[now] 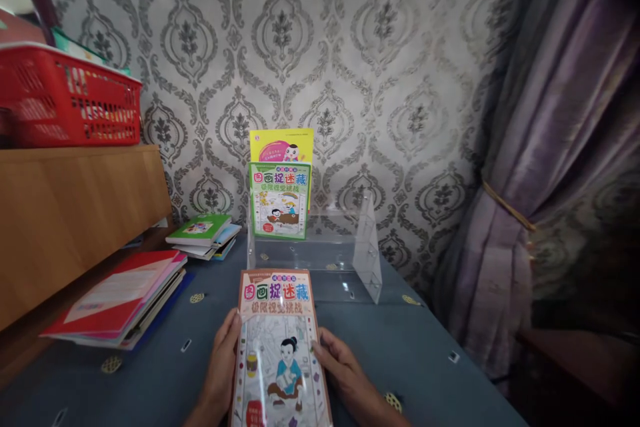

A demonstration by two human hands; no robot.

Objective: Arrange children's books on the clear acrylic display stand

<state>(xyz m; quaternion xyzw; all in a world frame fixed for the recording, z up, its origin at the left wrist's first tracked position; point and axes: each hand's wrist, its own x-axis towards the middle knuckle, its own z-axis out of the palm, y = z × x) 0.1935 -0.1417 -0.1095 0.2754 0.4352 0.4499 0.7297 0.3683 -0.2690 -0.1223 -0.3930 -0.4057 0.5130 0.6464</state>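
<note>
Between my two hands is a picture book with a brown-edged cover, a seated cartoon figure and colourful Chinese lettering. My left hand grips its left edge, and my right hand closes on the right edge with the thumb over the cover. Just beyond it stands a clear acrylic display rack with stepped tiers. On the rack's left side a green-bordered book leans upright, and behind that a taller yellow book shows its top. The held book's lower end runs out of view.
To the left on the blue tablecloth lie a stack of books with a red cover and a smaller pile topped by a green book. A red basket rests on a wooden cabinet. A tied curtain hangs at right.
</note>
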